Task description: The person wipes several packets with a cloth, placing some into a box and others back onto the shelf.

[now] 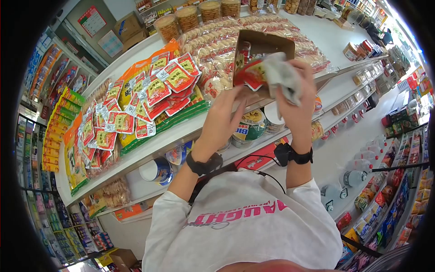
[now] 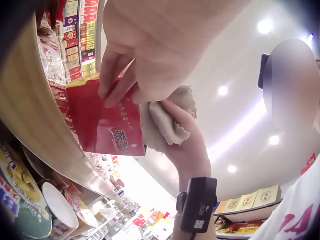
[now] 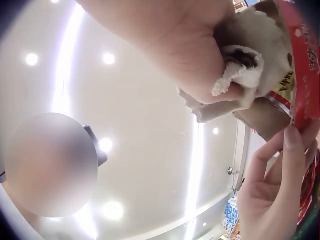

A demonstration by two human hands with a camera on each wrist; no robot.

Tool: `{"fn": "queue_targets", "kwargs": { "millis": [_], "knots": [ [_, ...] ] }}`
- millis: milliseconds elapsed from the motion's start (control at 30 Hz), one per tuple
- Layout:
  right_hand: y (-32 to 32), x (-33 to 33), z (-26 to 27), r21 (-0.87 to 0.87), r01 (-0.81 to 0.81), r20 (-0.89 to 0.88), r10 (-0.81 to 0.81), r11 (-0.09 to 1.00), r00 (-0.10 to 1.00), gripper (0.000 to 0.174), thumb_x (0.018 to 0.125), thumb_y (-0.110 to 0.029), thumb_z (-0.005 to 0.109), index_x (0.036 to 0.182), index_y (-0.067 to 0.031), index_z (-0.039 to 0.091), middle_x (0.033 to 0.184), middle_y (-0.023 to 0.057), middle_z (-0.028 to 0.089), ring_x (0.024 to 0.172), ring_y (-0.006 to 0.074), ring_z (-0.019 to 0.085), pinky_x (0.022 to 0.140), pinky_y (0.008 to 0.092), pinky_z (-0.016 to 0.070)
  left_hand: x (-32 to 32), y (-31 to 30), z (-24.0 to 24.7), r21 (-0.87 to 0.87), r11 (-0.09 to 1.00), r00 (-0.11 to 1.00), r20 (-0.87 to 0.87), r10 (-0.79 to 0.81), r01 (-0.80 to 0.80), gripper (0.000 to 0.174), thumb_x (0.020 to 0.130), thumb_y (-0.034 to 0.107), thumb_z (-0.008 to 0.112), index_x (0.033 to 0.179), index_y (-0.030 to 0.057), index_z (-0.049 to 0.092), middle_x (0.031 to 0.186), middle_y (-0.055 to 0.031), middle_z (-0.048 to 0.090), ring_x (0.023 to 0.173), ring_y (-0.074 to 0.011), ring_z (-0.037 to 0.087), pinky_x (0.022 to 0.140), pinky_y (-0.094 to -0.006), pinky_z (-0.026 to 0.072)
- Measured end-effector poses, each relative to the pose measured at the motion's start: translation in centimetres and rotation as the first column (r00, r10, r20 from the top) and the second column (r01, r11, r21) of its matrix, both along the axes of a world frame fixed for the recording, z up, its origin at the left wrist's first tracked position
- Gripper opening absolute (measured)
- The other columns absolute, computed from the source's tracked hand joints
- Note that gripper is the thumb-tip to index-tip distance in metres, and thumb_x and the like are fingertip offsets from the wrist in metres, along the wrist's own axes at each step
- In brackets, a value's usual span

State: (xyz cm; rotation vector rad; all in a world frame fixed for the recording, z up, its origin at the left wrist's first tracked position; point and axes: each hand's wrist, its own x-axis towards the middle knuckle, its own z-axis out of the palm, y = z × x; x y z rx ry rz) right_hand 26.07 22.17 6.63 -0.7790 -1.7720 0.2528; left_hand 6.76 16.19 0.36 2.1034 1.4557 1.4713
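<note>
A small cardboard box (image 1: 267,40), brown inside and red outside, stands tilted at the shelf edge with its opening toward me. My left hand (image 1: 219,120) pinches its near wall, thumb at the rim in the right wrist view. A crumpled greyish-white cloth (image 1: 283,75) is bunched in my right hand (image 1: 299,97), over the box opening. Against the cloth, at the box mouth, is a red and gold snack packet (image 1: 253,75); I cannot tell whether the right fingers grip it too. In the left wrist view the red outer wall (image 2: 112,122) faces the camera.
Left of the box, many similar red packets (image 1: 156,90) lie heaped on large orange and green bags. Clear-wrapped round biscuits (image 1: 213,54) cover the shelf top behind, with tubs (image 1: 187,19) at the back. Below the edge stand lidded tins (image 1: 251,124).
</note>
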Motion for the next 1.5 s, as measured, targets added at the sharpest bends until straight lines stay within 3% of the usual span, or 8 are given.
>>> {"fn": "queue_targets", "kwargs": {
  "millis": [167, 367, 600, 733, 1033, 1267, 1400, 1500],
  "knots": [
    [-2.7, 0.9, 0.5, 0.054, 0.205, -0.489, -0.153, 0.977, 0.859, 0.027, 0.087, -0.005, 0.071, 0.113, 0.0014, 0.066, 0.125, 0.0126, 0.056, 0.114, 0.0236, 0.058, 0.099, 0.0355, 0.0450, -0.7, -1.4, 0.4, -0.087, 0.986, 0.976, 0.177, -0.125, 0.142, 0.073, 0.097, 0.015, 0.064, 0.157, 0.0027, 0.024, 0.146, -0.0236, 0.048, 0.133, -0.0342, 0.051, 0.110, -0.0416, 0.0411],
    [-4.1, -0.5, -0.6, 0.031, -0.163, -0.270, 0.166, 0.986, 0.948, 0.029, 0.088, -0.006, 0.069, 0.116, 0.0010, 0.065, 0.123, 0.0122, 0.057, 0.110, 0.0221, 0.060, 0.096, 0.0342, 0.0469, -4.9, -4.5, 0.9, -0.036, 0.899, 0.607, 0.749, -0.264, 0.436, 0.082, 0.099, 0.053, 0.054, 0.153, -0.0038, 0.031, 0.149, -0.0234, 0.046, 0.138, -0.0297, 0.047, 0.111, -0.0446, 0.0427],
    [-4.0, -6.6, -3.0, -0.420, -0.593, -0.335, 0.489, 0.687, 0.805, 0.026, 0.087, -0.006, 0.072, 0.112, -0.0007, 0.065, 0.104, 0.0064, 0.068, 0.097, 0.0118, 0.064, 0.086, 0.0278, 0.0502, -8.3, -8.4, 0.4, -0.625, 0.698, 0.897, 0.439, -0.057, 0.350, 0.039, 0.100, 0.008, 0.060, 0.136, -0.0064, 0.054, 0.120, -0.0076, 0.067, 0.103, -0.0084, 0.061, 0.091, -0.0249, 0.0503],
    [-3.7, -9.0, -3.6, -0.563, -0.646, -0.544, 0.358, 0.516, 0.759, 0.030, 0.088, -0.007, 0.072, 0.116, -0.0023, 0.062, 0.099, 0.0034, 0.069, 0.093, 0.0078, 0.063, 0.082, 0.0260, 0.0505, -6.9, -10.2, 1.2, -0.443, 0.798, 0.772, 0.634, -0.045, 0.410, 0.034, 0.102, 0.013, 0.060, 0.131, -0.0052, 0.058, 0.112, -0.0039, 0.068, 0.096, -0.0048, 0.060, 0.085, -0.0232, 0.0507],
    [-4.1, -8.9, -4.9, 0.163, -0.028, -0.224, 0.065, 0.986, 0.972, 0.058, 0.077, -0.010, 0.078, 0.131, -0.0003, 0.058, 0.134, 0.0188, 0.055, 0.122, 0.0359, 0.055, 0.104, 0.0433, 0.0439, -6.2, -8.7, -1.5, -0.240, 0.926, 0.536, 0.843, 0.051, 0.290, 0.050, 0.103, 0.009, 0.055, 0.149, -0.0037, 0.039, 0.137, -0.0098, 0.056, 0.121, -0.0122, 0.055, 0.101, -0.0281, 0.0467],
    [-5.2, -11.5, -6.2, -0.052, -0.420, 0.103, 0.423, 0.906, 0.900, 0.068, 0.082, -0.010, 0.065, 0.147, -0.0039, 0.046, 0.151, 0.0196, 0.045, 0.147, 0.0400, 0.034, 0.120, 0.0540, 0.0223, -6.3, -8.3, -1.2, -0.137, 0.931, 0.659, 0.740, -0.131, 0.339, 0.054, 0.096, -0.004, 0.053, 0.148, -0.0019, 0.035, 0.144, -0.0134, 0.049, 0.135, -0.0184, 0.046, 0.113, -0.0349, 0.0370],
    [-5.8, -11.7, -6.6, 0.023, -0.462, 0.252, 0.442, 0.886, 0.861, 0.075, 0.075, -0.023, 0.074, 0.145, -0.0083, 0.051, 0.154, 0.0122, 0.045, 0.146, 0.0365, 0.035, 0.121, 0.0570, 0.0180, -7.3, -9.5, -0.4, -0.059, 0.896, 0.296, 0.952, -0.082, 0.439, 0.040, 0.093, -0.005, 0.054, 0.132, -0.0003, 0.043, 0.135, -0.0118, 0.052, 0.128, -0.0176, 0.050, 0.109, -0.0342, 0.0392],
    [-6.1, -11.3, -5.7, 0.016, -0.554, 0.299, 0.525, 0.832, 0.797, 0.068, 0.075, -0.024, 0.074, 0.140, -0.0099, 0.056, 0.153, 0.0088, 0.047, 0.146, 0.0356, 0.036, 0.122, 0.0571, 0.0165, -7.1, -10.1, 0.2, -0.126, 0.936, 0.385, 0.923, -0.011, 0.330, 0.034, 0.095, -0.001, 0.056, 0.127, 0.0008, 0.044, 0.126, -0.0097, 0.056, 0.115, -0.0154, 0.058, 0.099, -0.0306, 0.0464]
  ]
}}
